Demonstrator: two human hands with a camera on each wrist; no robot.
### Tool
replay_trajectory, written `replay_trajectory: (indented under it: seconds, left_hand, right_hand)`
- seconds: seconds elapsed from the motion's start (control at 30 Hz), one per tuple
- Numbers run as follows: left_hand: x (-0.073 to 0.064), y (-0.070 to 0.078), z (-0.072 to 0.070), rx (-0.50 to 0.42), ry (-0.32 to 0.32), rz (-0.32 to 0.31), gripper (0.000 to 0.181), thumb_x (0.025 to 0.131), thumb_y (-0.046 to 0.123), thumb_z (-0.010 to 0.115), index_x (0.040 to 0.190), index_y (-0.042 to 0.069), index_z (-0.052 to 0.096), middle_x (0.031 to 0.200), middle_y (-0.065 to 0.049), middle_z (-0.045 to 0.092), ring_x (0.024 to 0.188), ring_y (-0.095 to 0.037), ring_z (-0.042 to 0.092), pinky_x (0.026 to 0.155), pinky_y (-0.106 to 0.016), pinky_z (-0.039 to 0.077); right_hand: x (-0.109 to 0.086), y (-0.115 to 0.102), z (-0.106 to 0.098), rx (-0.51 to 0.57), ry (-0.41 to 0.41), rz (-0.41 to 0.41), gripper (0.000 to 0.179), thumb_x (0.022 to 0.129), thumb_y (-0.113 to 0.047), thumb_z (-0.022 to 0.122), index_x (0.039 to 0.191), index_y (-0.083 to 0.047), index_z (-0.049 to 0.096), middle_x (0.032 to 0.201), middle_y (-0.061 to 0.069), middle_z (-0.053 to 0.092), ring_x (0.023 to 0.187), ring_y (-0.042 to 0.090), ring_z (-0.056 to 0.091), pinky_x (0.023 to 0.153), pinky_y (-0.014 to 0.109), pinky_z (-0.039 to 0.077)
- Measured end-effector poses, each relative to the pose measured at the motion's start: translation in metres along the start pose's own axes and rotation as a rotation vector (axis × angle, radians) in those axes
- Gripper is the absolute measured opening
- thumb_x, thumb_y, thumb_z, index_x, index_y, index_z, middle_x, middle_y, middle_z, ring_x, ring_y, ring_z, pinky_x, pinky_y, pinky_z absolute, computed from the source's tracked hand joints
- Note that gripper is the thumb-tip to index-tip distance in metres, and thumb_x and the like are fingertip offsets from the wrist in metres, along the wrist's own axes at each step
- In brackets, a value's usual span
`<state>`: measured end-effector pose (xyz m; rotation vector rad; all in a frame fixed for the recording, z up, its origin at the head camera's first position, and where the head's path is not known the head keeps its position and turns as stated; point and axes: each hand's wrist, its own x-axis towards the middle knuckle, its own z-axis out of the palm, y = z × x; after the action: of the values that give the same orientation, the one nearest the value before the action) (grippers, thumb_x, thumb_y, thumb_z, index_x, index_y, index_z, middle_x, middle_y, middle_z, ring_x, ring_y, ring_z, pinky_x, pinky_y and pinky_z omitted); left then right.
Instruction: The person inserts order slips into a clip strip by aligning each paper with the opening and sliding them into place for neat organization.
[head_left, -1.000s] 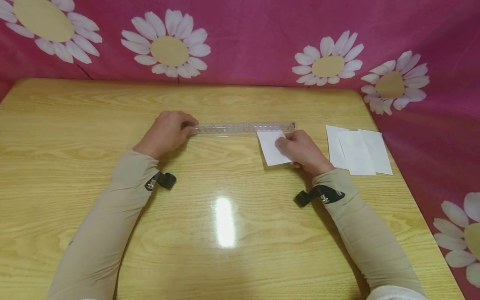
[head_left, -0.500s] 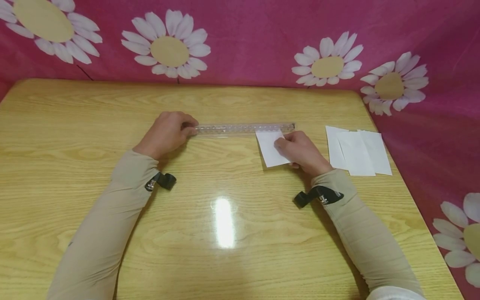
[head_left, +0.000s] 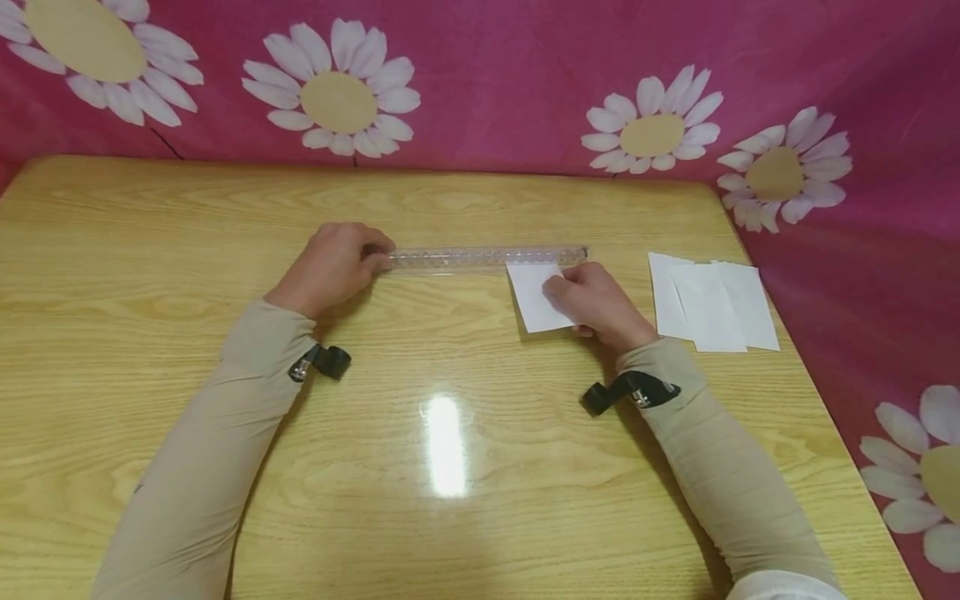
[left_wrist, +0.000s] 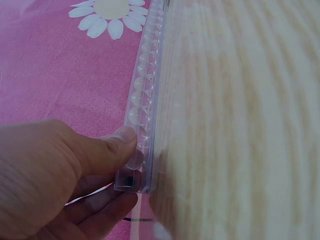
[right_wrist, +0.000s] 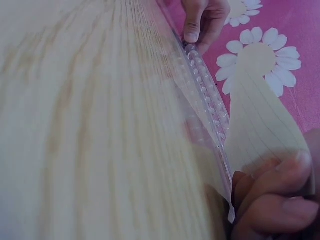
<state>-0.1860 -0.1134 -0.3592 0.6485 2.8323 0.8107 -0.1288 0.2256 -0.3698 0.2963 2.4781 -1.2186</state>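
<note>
1. Just a tiny bit, the right hand (head_left: 600, 304) and its white paper (head_left: 537, 302) have slid left since a second ago; the left hand (head_left: 330, 267) has stayed put.
2. Left thumb and fingers pinch the left end of a long clear box (head_left: 465, 257) with round shapes inside.
3. Right thumb and fingers pinch the paper at the box's near side, close to its right end.
4. The box lies on the far half of the bench (head_left: 352, 483); more papers (head_left: 717, 307) overlap at the right.
</note>
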Motion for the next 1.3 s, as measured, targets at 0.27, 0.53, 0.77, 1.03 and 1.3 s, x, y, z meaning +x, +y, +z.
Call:
replay_trajectory:
  seconds: [0.27,0.53,0.77,1.03,1.3]
  left_hand:
    - [-0.0003,-0.0002,-0.0003,-0.006,-0.004,-0.001,0.028,0.101,0.013,0.066,0.125,0.001,0.073,0.126,-0.021,0.073,0.118,-0.035,0.067,0.107,-0.050,0.051]
    - [0.0000,0.0000,0.0000,-0.008,-0.010,-0.010,0.028,0.101,0.014,0.066,0.125,0.002,0.073,0.127,-0.019,0.073,0.118,-0.033,0.066,0.108,-0.050,0.051]
    - [-0.0005,0.0002,-0.0002,-0.011,-0.016,-0.022,0.030,0.101,0.013,0.066,0.128,0.001,0.071,0.129,-0.020,0.072,0.119,-0.033,0.066,0.108,-0.050,0.051]
    - [-0.0002,0.0000,-0.0003,-0.012,-0.012,-0.020,0.029,0.101,0.013,0.066,0.127,0.002,0.071,0.129,-0.019,0.072,0.119,-0.033,0.066,0.107,-0.050,0.052]
    - [-0.0014,0.0010,-0.0014,-0.017,-0.013,-0.018,0.028,0.101,0.014,0.066,0.126,0.002,0.072,0.127,-0.020,0.073,0.116,-0.033,0.066,0.106,-0.050,0.052]
  right_hand:
    - [0.0002,-0.0010,0.0025,0.040,-0.015,-0.020,0.023,0.095,-0.023,0.051,0.079,-0.008,0.055,0.064,-0.005,0.043,0.045,0.011,0.038,0.042,0.026,0.036]
    - [0.0008,-0.0023,0.0034,0.053,-0.011,0.003,0.023,0.096,-0.024,0.051,0.081,-0.008,0.056,0.065,-0.005,0.043,0.046,0.011,0.038,0.043,0.025,0.036]
    - [0.0007,-0.0041,0.0043,0.064,-0.010,0.004,0.023,0.096,-0.023,0.051,0.080,-0.008,0.056,0.064,-0.005,0.045,0.046,0.011,0.038,0.042,0.025,0.035]
    - [0.0003,-0.0056,0.0045,0.062,-0.011,0.010,0.023,0.097,-0.024,0.051,0.087,-0.006,0.061,0.068,-0.004,0.049,0.046,0.011,0.038,0.042,0.025,0.036]
    - [0.0004,-0.0070,0.0067,0.067,-0.014,0.000,0.023,0.096,-0.023,0.051,0.087,-0.006,0.062,0.066,-0.004,0.048,0.046,0.011,0.038,0.042,0.025,0.035]
